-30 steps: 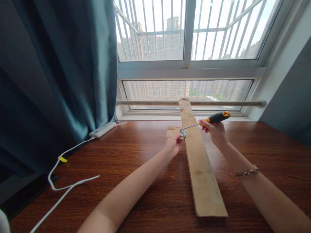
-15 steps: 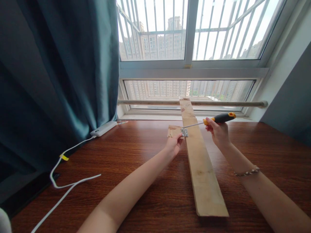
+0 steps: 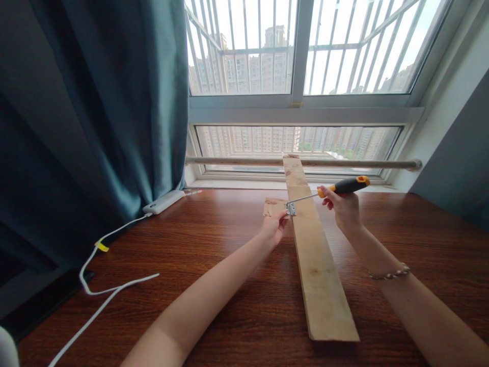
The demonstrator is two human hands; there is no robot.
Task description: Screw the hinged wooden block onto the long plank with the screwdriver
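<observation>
A long wooden board (image 3: 319, 265) lies lengthwise on the brown tabletop, its far end reaching the window rail. Against its left edge sits a small wooden block (image 3: 273, 206). A metal hinge (image 3: 291, 208) spans the joint between the two. My left hand (image 3: 274, 228) is closed on the block's near edge, with the thumb at the hinge. In my right hand (image 3: 344, 208) is a screwdriver (image 3: 346, 184) with a black and orange handle, gripped near the front of the handle. Its shaft slants down left and the tip is at the hinge; any screw there is too small to tell.
A white power strip (image 3: 163, 202) with a white cable (image 3: 86, 270) lies at the left, below a blue curtain (image 3: 153, 102). Along the back, a horizontal rail (image 3: 237, 161) runs in front of the barred window. The brown tabletop (image 3: 229, 326) surrounds the board.
The screwdriver and my right hand have shifted very slightly left, and the tip sits a little lower at the hinge. My left hand and the wood stay in place.
</observation>
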